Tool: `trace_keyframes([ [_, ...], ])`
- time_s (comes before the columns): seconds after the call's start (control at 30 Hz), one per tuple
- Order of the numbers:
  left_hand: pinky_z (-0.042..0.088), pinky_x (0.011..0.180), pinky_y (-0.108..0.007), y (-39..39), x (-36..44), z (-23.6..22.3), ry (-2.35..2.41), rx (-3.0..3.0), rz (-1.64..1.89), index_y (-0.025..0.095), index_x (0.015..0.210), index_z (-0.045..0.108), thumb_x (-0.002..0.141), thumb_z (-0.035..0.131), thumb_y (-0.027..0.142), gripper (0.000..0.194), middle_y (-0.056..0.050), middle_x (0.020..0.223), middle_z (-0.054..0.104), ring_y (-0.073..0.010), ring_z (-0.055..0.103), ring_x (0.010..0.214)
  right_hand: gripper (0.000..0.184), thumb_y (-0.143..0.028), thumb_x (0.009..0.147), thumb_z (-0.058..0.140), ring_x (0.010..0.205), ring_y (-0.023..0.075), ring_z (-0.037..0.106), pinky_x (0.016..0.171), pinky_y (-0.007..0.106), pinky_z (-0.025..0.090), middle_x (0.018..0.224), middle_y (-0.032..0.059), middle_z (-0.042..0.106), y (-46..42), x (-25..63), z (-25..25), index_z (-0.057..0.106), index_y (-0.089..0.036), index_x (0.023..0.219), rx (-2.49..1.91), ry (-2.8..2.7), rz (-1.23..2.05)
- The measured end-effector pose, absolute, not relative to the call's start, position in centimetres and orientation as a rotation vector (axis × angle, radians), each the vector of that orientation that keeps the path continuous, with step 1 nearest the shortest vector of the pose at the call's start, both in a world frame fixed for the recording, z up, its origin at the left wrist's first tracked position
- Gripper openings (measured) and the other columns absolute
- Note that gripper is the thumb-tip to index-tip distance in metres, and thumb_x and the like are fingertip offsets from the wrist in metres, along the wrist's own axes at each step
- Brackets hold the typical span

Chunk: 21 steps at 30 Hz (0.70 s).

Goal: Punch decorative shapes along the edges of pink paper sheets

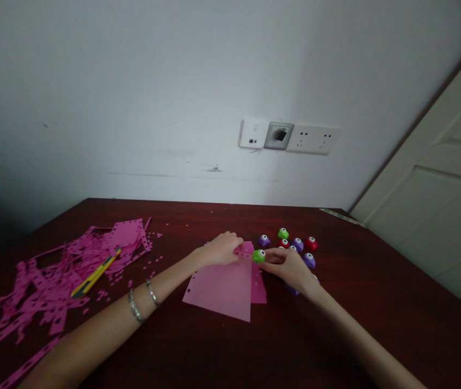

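Two stacked sheets of pink paper [222, 292] lie near the middle of the table, with small punched holes along their edges. My left hand [223, 249] rests at the far end of the upper sheet, fingers curled and gripping the paper there. Between the thumb and fingers of my right hand [289, 266] is a green craft punch [259, 256] with a white button, held at the sheets' far right corner. Beyond and beside that hand stand several more small punches, among them a red punch [311, 243], a purple punch [264, 240] and another green punch [283, 233].
A tangled heap of punched pink paper strips [48, 286] covers the table's left side. On it lies a yellow utility knife [96, 273]. Tiny pink cutouts are scattered nearby. Behind the table is a wall with sockets [313, 139]; a white door [445, 178] stands at right.
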<state>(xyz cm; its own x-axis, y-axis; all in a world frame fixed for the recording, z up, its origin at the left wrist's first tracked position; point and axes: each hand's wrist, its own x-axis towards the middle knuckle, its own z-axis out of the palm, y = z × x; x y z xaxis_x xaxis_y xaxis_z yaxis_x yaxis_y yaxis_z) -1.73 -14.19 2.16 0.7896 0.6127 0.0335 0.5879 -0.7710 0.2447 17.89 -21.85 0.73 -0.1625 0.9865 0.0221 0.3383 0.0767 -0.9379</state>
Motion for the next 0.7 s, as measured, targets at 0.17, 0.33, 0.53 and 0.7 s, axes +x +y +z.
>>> trace_keyframes([
  [0.17, 0.038, 0.064, -0.031, -13.4, -1.3, 2.0, 1.018, 2.67, 0.011, 0.013, 0.089, 0.06, 0.069, 0.061, 0.035, 0.03, -0.011, 0.087, 0.06, -0.021, 0.052, 0.076, 0.023, -0.029, 0.066, 0.068, 0.076, 0.0213, 0.067, 0.069, 0.032, 0.053, 0.081, 0.0068, 0.071, -21.7, 18.1, 0.1, 0.068, -0.014, 0.084, -1.443, -1.689, 0.993],
  [0.33, 0.034, 0.057, -0.026, -12.6, -1.5, 1.7, 0.996, 2.515, 0.05, 0.014, 0.079, 0.061, 0.062, 0.064, 0.032, 0.024, -0.005, 0.074, 0.06, -0.0146, 0.049, 0.064, 0.016, -0.027, 0.068, 0.067, 0.073, 0.0207, 0.067, 0.067, 0.03, 0.053, 0.078, 0.0055, 0.071, -21.5, 18.2, 0.0, 0.068, -0.016, 0.081, -1.492, -1.751, 0.86],
  [0.53, 0.028, 0.052, -0.022, -12.0, -2.2, 2.6, 0.835, 2.37, 0.17, 0.012, 0.06, 0.058, 0.07, 0.049, 0.022, 0.018, 0.002, 0.055, 0.05, -0.0071, 0.039, 0.052, 0.015, -0.028, 0.066, 0.068, 0.07, 0.02, 0.067, 0.065, 0.028, 0.054, 0.075, 0.0057, 0.071, -21.0, 18.7, 0.5, 0.067, -0.016, 0.075, -1.504, -1.711, 0.784],
  [0.7, 0.026, 0.049, -0.022, -11.8, -2.9, 3.4, 0.726, 2.166, 0.145, 0.013, 0.057, 0.055, 0.074, 0.046, 0.026, 0.023, 0.003, 0.053, 0.043, -0.0064, 0.035, 0.048, 0.02, -0.031, 0.063, 0.071, 0.065, 0.0192, 0.066, 0.06, 0.028, 0.053, 0.069, 0.0056, 0.069, -20.0, 19.1, 0.6, 0.065, -0.015, 0.075, -1.574, -1.68, 0.65],
])
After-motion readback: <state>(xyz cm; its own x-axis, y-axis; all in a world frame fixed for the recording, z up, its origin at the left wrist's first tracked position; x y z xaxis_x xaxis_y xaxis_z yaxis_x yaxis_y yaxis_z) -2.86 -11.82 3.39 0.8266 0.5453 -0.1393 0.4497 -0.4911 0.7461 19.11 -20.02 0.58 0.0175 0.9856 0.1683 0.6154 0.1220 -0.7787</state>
